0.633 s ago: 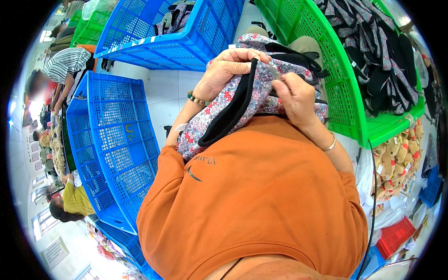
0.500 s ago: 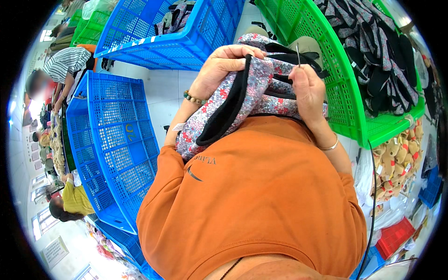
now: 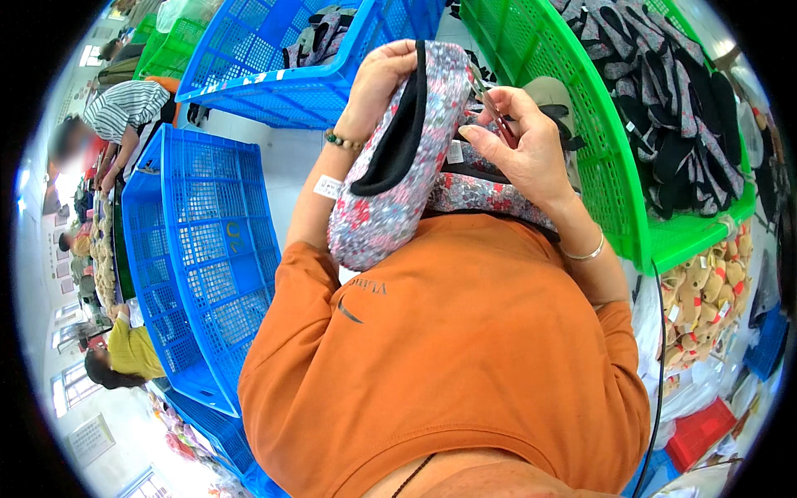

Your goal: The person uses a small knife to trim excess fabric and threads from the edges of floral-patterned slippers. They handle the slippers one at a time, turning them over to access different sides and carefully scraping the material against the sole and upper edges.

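A floral fabric slipper point(image 3: 440, 124) with a black-edged opening hangs upright in front of my chest, a white label on its side. My left hand point(image 3: 378, 87) is closed on its upper end, fingers wrapped round the edge. Close beside it, on the right, my right hand point(image 3: 531, 145) holds small scissors point(image 3: 501, 126) with dark red handles, their metal blades next to the slipper's upper right edge. More floral slippers point(image 3: 473, 192) lie on my lap beneath, partly hidden by my right hand and the held slipper.
A green crate point(image 3: 598, 158) at the right holds a heap of floral and black slippers point(image 3: 677, 116). Blue crates point(image 3: 220, 207) stand at the left, another blue crate point(image 3: 332, 83) ahead. Tan plush items point(image 3: 701, 299) pile at right. Two co-workers point(image 3: 124, 112) are at the far left.
The slipper in my left hand has been raised and turned more upright. My right hand has moved left toward it, and the scissors' blades now tilt toward the slipper.
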Tool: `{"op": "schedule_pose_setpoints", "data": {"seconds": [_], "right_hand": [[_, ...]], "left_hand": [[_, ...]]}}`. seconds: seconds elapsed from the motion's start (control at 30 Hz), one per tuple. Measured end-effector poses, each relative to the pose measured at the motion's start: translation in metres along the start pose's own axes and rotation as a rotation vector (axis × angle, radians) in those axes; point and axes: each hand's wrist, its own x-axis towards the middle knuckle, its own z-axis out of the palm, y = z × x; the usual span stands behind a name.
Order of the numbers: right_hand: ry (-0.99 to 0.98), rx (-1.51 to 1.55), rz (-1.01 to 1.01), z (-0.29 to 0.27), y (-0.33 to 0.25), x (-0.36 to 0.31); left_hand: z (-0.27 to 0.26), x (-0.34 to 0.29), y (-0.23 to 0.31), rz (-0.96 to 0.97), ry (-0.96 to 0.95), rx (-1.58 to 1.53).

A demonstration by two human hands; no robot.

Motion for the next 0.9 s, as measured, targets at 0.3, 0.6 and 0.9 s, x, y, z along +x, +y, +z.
{"op": "schedule_pose_setpoints", "data": {"seconds": [0.3,0.6,0.9], "right_hand": [[-0.084,0.009,0.105,0.006,0.009,-0.003],[-0.311,0.209,0.228,0.008,0.017,-0.018],[-0.236,0.143,0.195,0.012,0.026,-0.019]], "left_hand": [[-0.016,0.034,0.009,0.023,0.115,0.048],[-0.054,0.035,-0.034,0.085,-0.152,-0.927],[0.033,-0.048,-0.027,-0.008,-0.033,-0.349]]}}
